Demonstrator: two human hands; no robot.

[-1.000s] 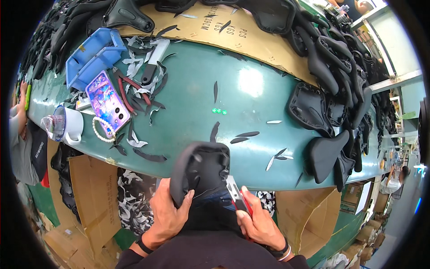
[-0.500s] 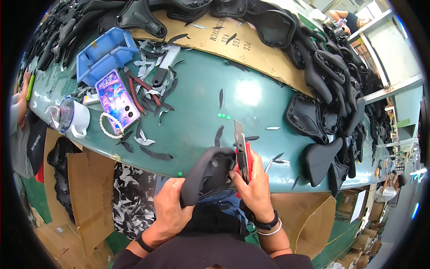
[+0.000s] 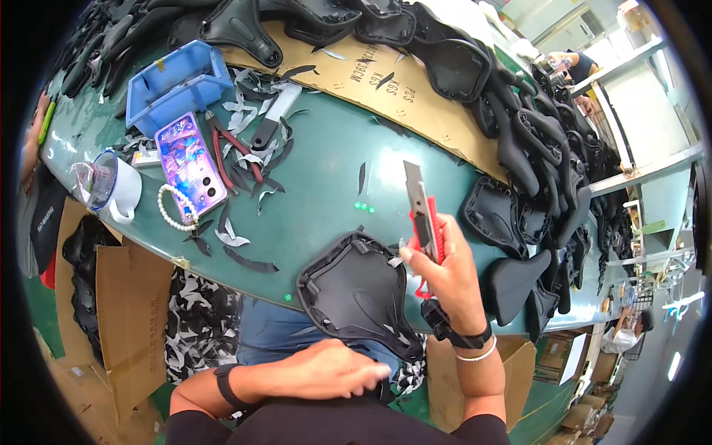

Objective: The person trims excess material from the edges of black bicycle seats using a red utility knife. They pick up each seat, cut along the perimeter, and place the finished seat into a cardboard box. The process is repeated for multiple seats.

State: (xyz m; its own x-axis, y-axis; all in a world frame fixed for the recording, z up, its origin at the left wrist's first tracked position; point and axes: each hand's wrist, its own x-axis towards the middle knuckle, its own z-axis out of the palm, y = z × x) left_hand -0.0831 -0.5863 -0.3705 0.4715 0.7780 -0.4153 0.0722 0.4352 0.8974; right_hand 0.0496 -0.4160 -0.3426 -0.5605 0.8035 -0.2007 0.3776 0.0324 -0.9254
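Observation:
A black bicycle saddle (image 3: 352,278) rests underside up at the table's near edge, its narrow nose pointing toward me and to the right. My right hand (image 3: 454,274), to the right of the saddle, is closed around a red utility knife (image 3: 426,228) with its blade extended upward. My left hand (image 3: 326,371) is just below the saddle, in front of my body, apart from it as far as I can see. Motion smears its fingertips, and nothing shows in it.
Black saddles (image 3: 519,285) are piled along the right and far sides, some on a flat cardboard sheet (image 3: 326,59). A blue bin (image 3: 174,93), phone (image 3: 189,170), pliers (image 3: 222,159), white mug (image 3: 122,193) and black scraps lie left. Cardboard boxes (image 3: 133,319) stand below.
The saddle, tilted up in my left hand before, now lies flatter with its underside showing. My left hand has let go and moved down and right; the knife hand moved up and right.

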